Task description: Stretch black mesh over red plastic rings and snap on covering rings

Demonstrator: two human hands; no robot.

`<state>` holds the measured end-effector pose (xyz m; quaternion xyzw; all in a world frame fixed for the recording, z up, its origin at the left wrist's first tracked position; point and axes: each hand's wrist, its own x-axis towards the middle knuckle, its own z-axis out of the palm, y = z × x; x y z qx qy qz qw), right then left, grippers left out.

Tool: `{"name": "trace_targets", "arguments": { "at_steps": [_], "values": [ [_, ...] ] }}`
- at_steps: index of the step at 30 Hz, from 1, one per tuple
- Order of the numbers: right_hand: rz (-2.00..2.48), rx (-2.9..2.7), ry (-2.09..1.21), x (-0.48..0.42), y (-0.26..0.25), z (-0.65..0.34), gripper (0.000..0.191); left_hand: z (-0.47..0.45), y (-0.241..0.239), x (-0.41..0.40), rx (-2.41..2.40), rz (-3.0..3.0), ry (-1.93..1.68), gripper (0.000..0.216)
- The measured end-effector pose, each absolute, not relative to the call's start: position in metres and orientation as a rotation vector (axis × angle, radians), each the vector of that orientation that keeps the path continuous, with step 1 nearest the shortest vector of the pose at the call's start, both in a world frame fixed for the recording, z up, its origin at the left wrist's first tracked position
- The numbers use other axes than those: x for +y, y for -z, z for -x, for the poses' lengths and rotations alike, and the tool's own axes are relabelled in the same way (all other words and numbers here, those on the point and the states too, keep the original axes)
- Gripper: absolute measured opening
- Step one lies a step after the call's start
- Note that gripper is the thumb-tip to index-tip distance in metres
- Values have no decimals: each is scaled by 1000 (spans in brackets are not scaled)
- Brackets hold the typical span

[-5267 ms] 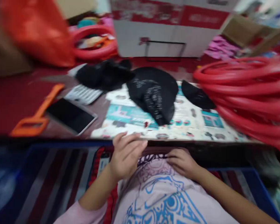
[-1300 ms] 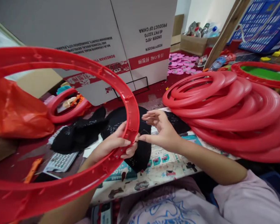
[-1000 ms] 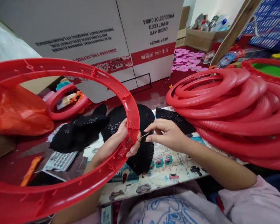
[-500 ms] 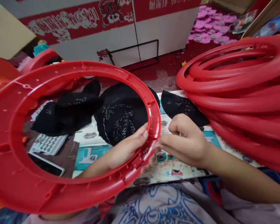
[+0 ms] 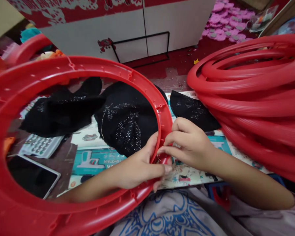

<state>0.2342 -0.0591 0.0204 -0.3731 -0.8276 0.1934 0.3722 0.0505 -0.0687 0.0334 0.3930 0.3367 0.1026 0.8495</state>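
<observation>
A large red plastic ring [image 5: 164, 113], its ribbed hollow side turned up, is tilted across my view from the left. My left hand [image 5: 144, 164] reaches through its opening and grips the near right part of the rim, thumb on top. At the same spot my right hand [image 5: 186, 142] is closed in a pinch, fingertips in the ring's channel. What the fingertips hold is too small to make out; a tiny shiny bit shows beside them. Behind the hands lies a round black cloth piece [image 5: 127, 127] with shiny studs.
At the right stands a pile of red rings [image 5: 245, 105]. More studded black cloth [image 5: 61, 116] and a black piece [image 5: 194, 111] lie nearby. A calculator [image 5: 40, 146] and a phone [image 5: 34, 178] rest at left. Printed cardboard [image 5: 100, 160] lies beneath. Pink pieces [image 5: 220, 23] are heaped far back.
My left thumb has come down over the rim. My right fingers have moved left into the channel. The ring has tilted and its near side sits lower in view.
</observation>
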Motion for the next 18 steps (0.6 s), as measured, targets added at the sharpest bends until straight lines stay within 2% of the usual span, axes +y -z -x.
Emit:
{"name": "trace_targets", "arguments": {
  "at_steps": [8, 12, 15, 18],
  "values": [
    [934, -2164, -549, -57, -21, -237, 16, -48, -31, -70, 799, -1031, -204, 66],
    [964, -2172, -473, -56, -19, -237, 15, -48, -23, -71, 829, -1149, -360, 64],
    [1003, -2139, -502, -55, -18, -238, 16, -50, -21, -72, 786, -1017, -435, 65],
    [991, -2145, -479, -55, -19, -239, 14, -50, -24, -72, 734, -839, -312, 73]
  ]
}}
